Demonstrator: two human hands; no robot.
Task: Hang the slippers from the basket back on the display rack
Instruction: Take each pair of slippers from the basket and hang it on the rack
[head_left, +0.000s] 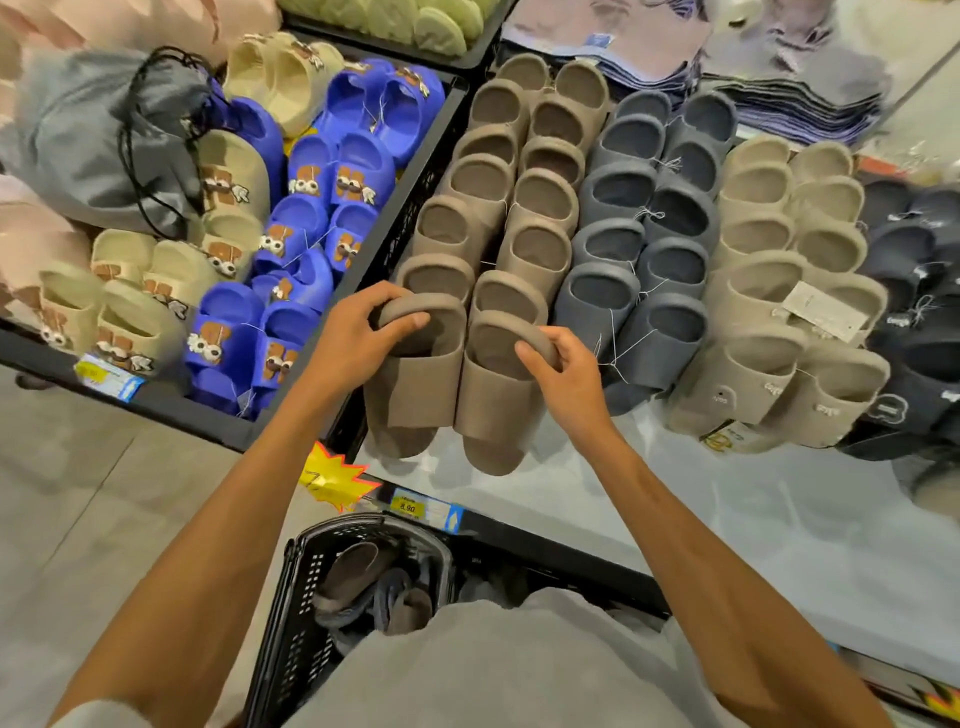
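At the left of the frame a black crate (291, 431) of blue slippers (311, 234) is seen, its near edge running just beside the work. In the lower centre the basket (283, 639) is placed under the forearms, with more slippers (358, 571) lying in it, not yet hung.

The heel rim of the left brown slipper (423, 384) is gripped by the left hand (358, 338), fingers and thumb curled round it. Touching it on the right, the right brown slipper (491, 410) is pinched at its heel rim between the thumb and fingers of the right hand (566, 374). Both long axes are laid nearly straight up and down the frame, heels at the top under the hands, toes toward the lower edge. Each slipper is served by its own hand, so neither is nearer.

The pair is held at the lower end of the brown column (498, 208), just below the last pair. The coming move is judged to turn on lining the heels up with that column. No hook or peg can be made out.

Open room is found below the toes, over the pale shelf (675, 519). On the right the grey slippers (639, 234) are packed just beside the right hand, and their loose strings could be snagged.
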